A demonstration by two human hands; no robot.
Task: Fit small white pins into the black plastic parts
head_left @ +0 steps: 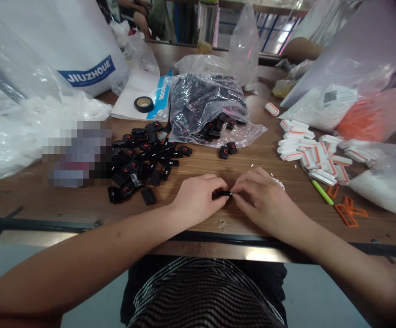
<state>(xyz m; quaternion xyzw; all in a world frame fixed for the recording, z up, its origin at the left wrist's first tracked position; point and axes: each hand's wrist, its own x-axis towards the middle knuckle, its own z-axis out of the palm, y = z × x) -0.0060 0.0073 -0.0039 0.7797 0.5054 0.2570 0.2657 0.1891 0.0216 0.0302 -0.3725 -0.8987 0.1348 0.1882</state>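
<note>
Just above the table's front edge, my left hand (201, 196) is closed around a small black plastic part (223, 193), mostly hidden by the fingers. My right hand (261, 196) pinches a tiny white piece (231, 194) against the right end of that part. Beside my left hand lies a heap of black plastic parts (143, 157), some with red marks. Several tiny white pieces (278, 181) are scattered just behind my right hand. Two black parts (228, 150) lie apart, beyond my hands.
A clear bag of black parts (205, 100) lies at the back. Black tape (144, 104) rests on a booklet (123, 98). To the right are white pieces with orange rims (317, 152), a green-handled tool (322, 192) and orange frames (346, 214). Large bags flank both sides.
</note>
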